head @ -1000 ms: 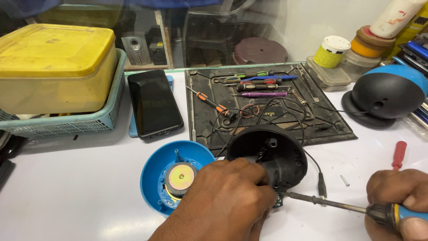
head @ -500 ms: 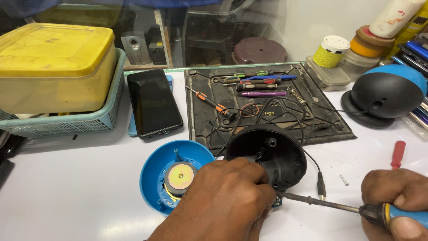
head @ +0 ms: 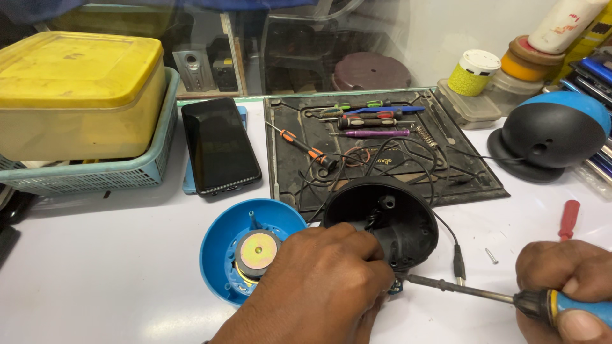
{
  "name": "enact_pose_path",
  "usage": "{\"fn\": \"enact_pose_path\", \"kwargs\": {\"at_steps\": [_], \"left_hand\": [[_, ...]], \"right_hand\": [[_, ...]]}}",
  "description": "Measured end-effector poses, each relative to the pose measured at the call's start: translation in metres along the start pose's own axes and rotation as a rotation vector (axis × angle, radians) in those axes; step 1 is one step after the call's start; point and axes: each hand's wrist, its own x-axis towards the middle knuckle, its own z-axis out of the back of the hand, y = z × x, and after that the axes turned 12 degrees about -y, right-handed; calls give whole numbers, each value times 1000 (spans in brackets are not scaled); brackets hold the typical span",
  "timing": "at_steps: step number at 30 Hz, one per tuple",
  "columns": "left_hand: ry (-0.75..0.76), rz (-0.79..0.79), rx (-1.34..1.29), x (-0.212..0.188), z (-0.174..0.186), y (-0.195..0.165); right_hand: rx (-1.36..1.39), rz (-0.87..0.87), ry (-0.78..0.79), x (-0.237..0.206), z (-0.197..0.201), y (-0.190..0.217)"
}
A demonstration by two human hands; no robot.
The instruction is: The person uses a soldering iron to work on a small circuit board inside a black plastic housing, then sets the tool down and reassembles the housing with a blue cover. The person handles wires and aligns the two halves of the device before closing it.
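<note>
My left hand (head: 325, 286) grips the near rim of an opened black speaker shell (head: 389, 216) lying on the white table (head: 95, 267). Beside it, to the left, lies the blue front half (head: 223, 242) with its round brass-coloured driver magnet (head: 257, 251) facing up. My right hand (head: 564, 283) holds a screwdriver (head: 484, 294) with a blue and yellow handle. Its thin shaft points left, with the tip at the lower edge of the black shell, next to my left fingers. Thin black wires run from the shell onto the mat behind.
A dark work mat (head: 382, 146) behind carries several small screwdrivers and wire. A black phone (head: 220, 146) lies left of it, next to a basket holding a yellow box (head: 76, 89). An assembled blue-black speaker (head: 551, 137) sits right, with a red screwdriver (head: 568, 218) and a loose screw (head: 491, 255) nearby.
My right hand has shifted slightly left with the screwdriver, bringing the tip closer against the shell's lower edge. My left hand and the shell stay put.
</note>
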Motion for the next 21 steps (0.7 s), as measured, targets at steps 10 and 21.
{"fn": "enact_pose_path", "kwargs": {"at_steps": [10, 21], "left_hand": [[-2, 11, -7, 0, 1, -1], [5, 26, -13, 0, 1, -2]], "right_hand": [[31, -55, 41, -5, 10, -3], [-73, -25, 19, 0, 6, -2]]}}
